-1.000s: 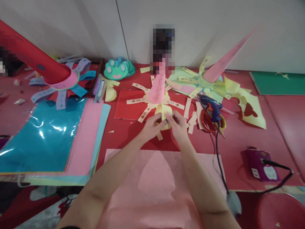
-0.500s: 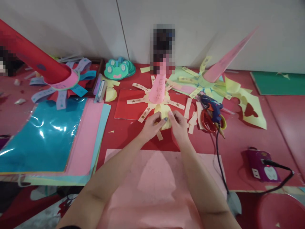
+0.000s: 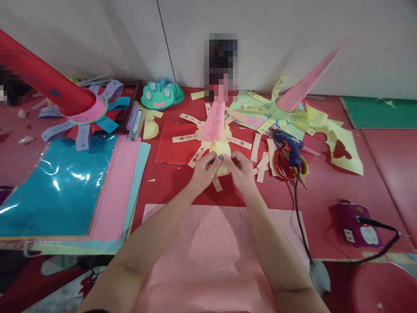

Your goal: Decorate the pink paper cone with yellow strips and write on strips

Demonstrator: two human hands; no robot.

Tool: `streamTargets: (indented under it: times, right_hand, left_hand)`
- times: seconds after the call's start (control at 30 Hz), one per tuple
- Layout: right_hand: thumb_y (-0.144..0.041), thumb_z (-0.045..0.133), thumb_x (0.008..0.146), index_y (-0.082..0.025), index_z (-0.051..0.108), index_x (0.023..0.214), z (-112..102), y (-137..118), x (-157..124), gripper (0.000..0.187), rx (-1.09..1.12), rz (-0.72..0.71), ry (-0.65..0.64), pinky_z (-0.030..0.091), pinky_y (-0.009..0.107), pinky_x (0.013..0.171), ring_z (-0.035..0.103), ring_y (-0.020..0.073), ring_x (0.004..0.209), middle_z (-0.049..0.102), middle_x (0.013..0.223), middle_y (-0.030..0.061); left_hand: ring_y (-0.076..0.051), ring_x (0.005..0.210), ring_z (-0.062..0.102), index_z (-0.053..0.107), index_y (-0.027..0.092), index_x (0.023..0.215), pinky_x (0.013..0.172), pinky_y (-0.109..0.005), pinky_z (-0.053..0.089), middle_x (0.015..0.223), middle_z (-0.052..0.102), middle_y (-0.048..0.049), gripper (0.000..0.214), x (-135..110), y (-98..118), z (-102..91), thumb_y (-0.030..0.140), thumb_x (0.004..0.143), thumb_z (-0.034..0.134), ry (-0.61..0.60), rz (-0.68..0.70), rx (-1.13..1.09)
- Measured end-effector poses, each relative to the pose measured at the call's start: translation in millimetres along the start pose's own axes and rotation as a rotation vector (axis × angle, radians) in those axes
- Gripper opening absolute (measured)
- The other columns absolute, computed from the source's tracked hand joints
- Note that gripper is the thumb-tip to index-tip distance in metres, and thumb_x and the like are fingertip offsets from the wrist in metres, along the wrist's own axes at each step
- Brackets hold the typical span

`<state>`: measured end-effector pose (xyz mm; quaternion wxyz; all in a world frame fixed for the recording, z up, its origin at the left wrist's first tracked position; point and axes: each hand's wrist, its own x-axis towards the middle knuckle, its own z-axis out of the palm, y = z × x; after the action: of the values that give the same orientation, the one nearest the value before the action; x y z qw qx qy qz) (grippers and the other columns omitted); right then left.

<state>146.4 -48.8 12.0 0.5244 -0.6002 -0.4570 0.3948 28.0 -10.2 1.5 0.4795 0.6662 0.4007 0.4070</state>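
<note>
At the upper left of the frame, a red paper roll [image 3: 45, 80] leans above a glossy blue packet [image 3: 65, 187] on the red table [image 3: 176, 189]. Further right, still near the top, lie green frog cutouts [image 3: 159, 96]. At the centre, lettered strips [image 3: 186, 138] fan out around a pink paper cone [image 3: 213, 124]. Just below the cone, the left hand [image 3: 203, 170] pinches a curled yellow paper [image 3: 220, 148] between thumb and fingers; the right hand [image 3: 241, 170] pinches its other side, thumbs close together. Whether the curl is joined to the cone, I cannot tell. The step in hand looks like shaping or pressing that curl; the next move probably calls for a light, even pinch, since thin paper creases easily. Right of centre are loose strips [image 3: 256, 148], a blue glue gun [image 3: 293, 150] and red-handled scissors [image 3: 282, 168]; at the lower right, a purple box [image 3: 347, 217].
</note>
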Motion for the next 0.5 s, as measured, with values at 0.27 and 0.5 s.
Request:
streamTargets:
  times: [0.27, 0.5]
  right_hand:
    - [-0.043, 0.053, 0.080, -0.019, 0.048, 0.065, 1.0, -0.7, -1.0, 0.029, 0.031, 0.005, -0.016, 0.032, 0.023, 0.052, 0.036, 0.0073, 0.054, 0.041, 0.059, -0.0049]
    - [-0.041, 0.058, 0.076, -0.019, 0.050, 0.068, -0.5, 2.0, 3.3, 0.025, 0.023, 0.059, -0.015, 0.035, 0.022, 0.054, 0.041, 0.0076, 0.056, 0.046, 0.062, -0.0046]
  left_hand:
    - [-0.010, 0.051, 0.028, 0.027, 0.020, 0.056, 0.048, -0.025, 0.027, 0.054, 0.027, 0.0050, 0.044, 0.0, 0.4, -0.7, 0.051, 0.083, 0.042, -0.005, 0.009, -0.013]
    - [-0.010, 0.052, 0.032, 0.032, 0.020, 0.056, 0.049, -0.024, 0.028, 0.053, 0.031, 0.0051, 0.039, -0.3, 0.1, 0.8, 0.044, 0.083, 0.046, 0.077, -0.013, 0.024]
